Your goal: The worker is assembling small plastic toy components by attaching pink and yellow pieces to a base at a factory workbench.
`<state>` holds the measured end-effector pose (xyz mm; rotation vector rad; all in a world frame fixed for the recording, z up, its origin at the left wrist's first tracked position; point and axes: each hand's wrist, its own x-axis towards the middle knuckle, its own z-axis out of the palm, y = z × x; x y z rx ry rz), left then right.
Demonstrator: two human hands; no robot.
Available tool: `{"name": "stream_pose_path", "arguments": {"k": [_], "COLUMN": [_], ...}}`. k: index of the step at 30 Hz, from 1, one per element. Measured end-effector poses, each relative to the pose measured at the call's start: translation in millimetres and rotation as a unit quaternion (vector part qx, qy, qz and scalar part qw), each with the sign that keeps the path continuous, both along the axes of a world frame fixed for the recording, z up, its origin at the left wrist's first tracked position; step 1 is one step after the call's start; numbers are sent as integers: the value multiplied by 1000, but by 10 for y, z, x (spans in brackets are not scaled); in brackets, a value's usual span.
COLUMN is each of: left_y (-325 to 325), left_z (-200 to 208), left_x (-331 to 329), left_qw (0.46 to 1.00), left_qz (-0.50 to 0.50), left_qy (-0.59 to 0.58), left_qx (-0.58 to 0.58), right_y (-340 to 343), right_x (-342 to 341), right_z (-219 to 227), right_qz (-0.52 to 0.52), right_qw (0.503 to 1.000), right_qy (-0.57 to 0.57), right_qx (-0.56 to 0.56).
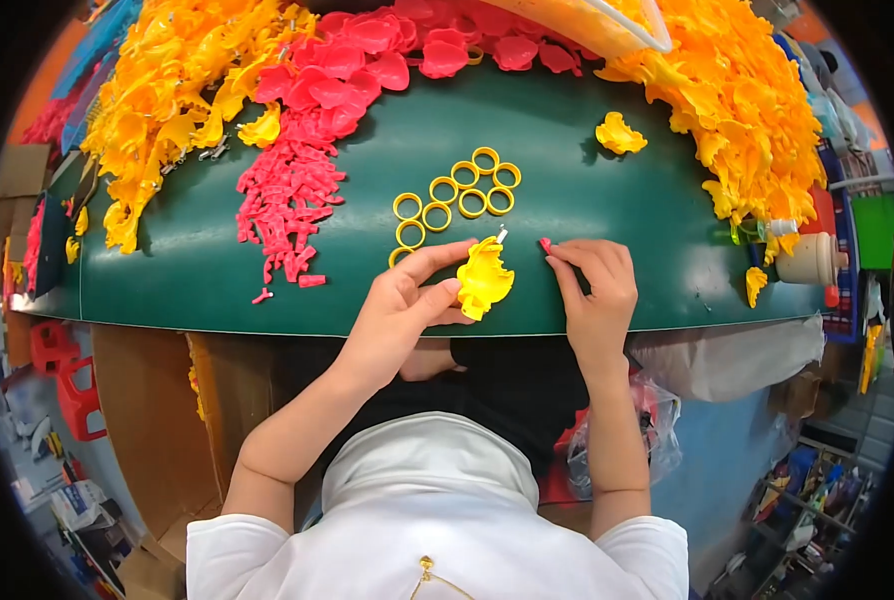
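My left hand (404,300) grips a curved yellow plastic piece (486,279) by its left side, just above the table's near edge. A small metal-coloured pin (502,236) sticks up from the top of that piece. To the right, my right hand (597,283) pinches a tiny red plastic part (546,244) between thumb and fingertip, apart from the yellow piece. Beyond my left hand lie several yellow rings (438,214), touching one another on the green table (367,285). One ring is partly hidden behind my left hand.
Small red parts (285,205) spread at the left, below a pile of red shell-shaped pieces (342,85). Heaps of yellow pieces stand at the far left (172,100) and far right (757,110). A lone yellow piece (620,133) lies toward the back. A whitish cylindrical container (807,259) rests at the right edge.
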<state>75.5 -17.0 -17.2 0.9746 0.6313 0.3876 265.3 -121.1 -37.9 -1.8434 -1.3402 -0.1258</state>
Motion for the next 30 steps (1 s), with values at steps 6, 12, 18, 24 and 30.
{"name": "stream_pose_path", "arguments": {"k": [6, 12, 18, 24, 30], "left_y": [-217, -395, -372, -471, -425], "left_z": [119, -32, -84, -196, -276], "left_x": [-107, 112, 213, 282, 241], "left_qw": [909, 656, 653, 659, 638], "left_qz": [29, -16, -7, -10, 22], "left_qy": [145, 176, 183, 96, 61], "left_qx": [389, 734, 735, 746, 768], "right_y": [-60, -47, -30, -5, -246], "right_x": [39, -9, -185, -207, -28], "right_z": [5, 84, 16, 29, 97], "right_qz": [-9, 76, -31, -37, 86], "right_qw": [1000, 989, 997, 988, 985], "right_qy": [5, 122, 64, 146, 141], "right_qx": [-29, -37, -18, 16, -45]}}
